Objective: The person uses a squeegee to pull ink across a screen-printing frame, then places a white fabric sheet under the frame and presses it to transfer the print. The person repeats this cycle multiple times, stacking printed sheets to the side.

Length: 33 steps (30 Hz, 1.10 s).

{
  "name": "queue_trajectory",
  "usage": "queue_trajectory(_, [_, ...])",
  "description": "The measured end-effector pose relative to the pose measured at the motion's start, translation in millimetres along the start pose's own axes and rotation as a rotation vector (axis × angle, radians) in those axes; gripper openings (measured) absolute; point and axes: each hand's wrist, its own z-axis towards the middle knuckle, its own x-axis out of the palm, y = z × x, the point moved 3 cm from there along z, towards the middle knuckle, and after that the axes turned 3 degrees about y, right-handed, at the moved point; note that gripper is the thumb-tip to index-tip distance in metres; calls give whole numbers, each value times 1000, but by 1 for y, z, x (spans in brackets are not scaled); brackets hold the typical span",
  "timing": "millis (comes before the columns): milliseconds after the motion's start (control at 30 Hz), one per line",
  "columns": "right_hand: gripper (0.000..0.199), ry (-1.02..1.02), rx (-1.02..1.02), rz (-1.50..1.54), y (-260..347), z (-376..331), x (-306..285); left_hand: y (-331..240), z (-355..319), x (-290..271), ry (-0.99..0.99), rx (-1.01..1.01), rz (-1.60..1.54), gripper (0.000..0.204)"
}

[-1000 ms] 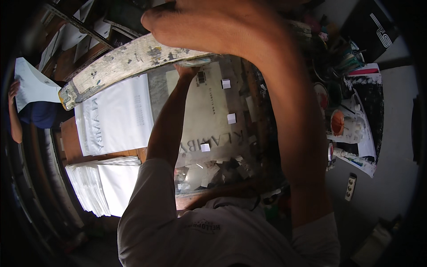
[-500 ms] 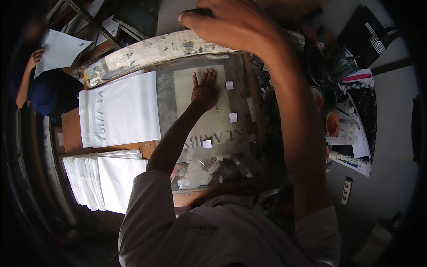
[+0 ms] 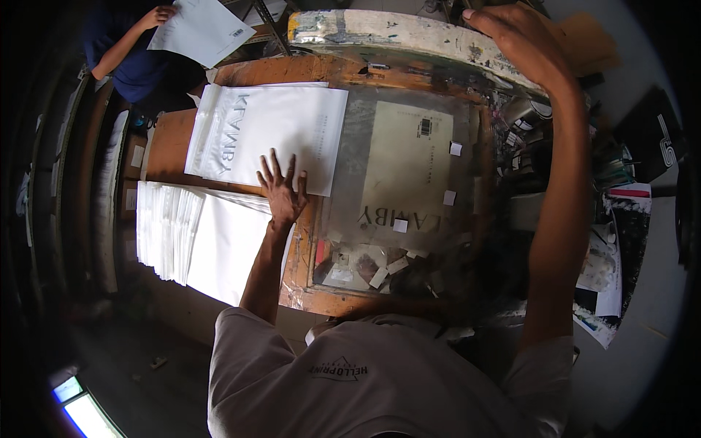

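Across the far side of the surface (image 3: 171,146), right grip (image 3: 522,44) lies against a long pale bar (image 3: 394,31): flat-faced, wood-like, flecked with chipped and dried paint, yellowish smear at its left end. Fingers mostly hidden there; cannot tell whether clamped or merely resting. Left grip (image 3: 285,193) apart, fingers spread and slightly bent, holding nothing, over the near edge of a printed white sheet (image 3: 285,117); contact uncertain. That sheet smooth, faintly glossy, dark lettering down its left part, more layers showing at its left edge. Nearer the body, a white stack (image 3: 226,233), fanned and crinkled on its left side. Right of both, hazy grey film (image 3: 347,157) with a cream rectangle (image 3: 409,164) showing, three small white squares (image 3: 456,149) about it, torn-looking scraps (image 3: 398,264) toward the near edge. Surface itself orange-brown wood, scuffed. Upper left, a co-worker in dark blue (image 3: 146,66) holds a thin pale sheet (image 3: 197,29) bearing a small dark block. Far right, a black sheet (image 3: 634,219) smeared with white
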Motion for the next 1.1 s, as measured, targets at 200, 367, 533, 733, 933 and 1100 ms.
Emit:
queue_trajectory(200, [40,-16,-3,-71,3,-3,-5,-8,-23,37,73,-99,-256,35])
queue_trajectory(367, [39,30,234,-27,14,-13,-4,1,-2,29,206,-180,-370,31])
queue_trajectory(533, [40,45,5,23,9,-6,4,52,-14,55,240,-180,-357,24])
queue_trajectory(733, [43,34,95,67,1,-7,2,-65,2,39,271,74,-294,31])
queue_trajectory(933, [46,97,43,-59,-17,4,-11,-220,-18,74,378,345,-280,52])
queue_trajectory(1100, [42,148,-59,-12,-25,0,-16,-258,-35,73,554,424,-257,53])
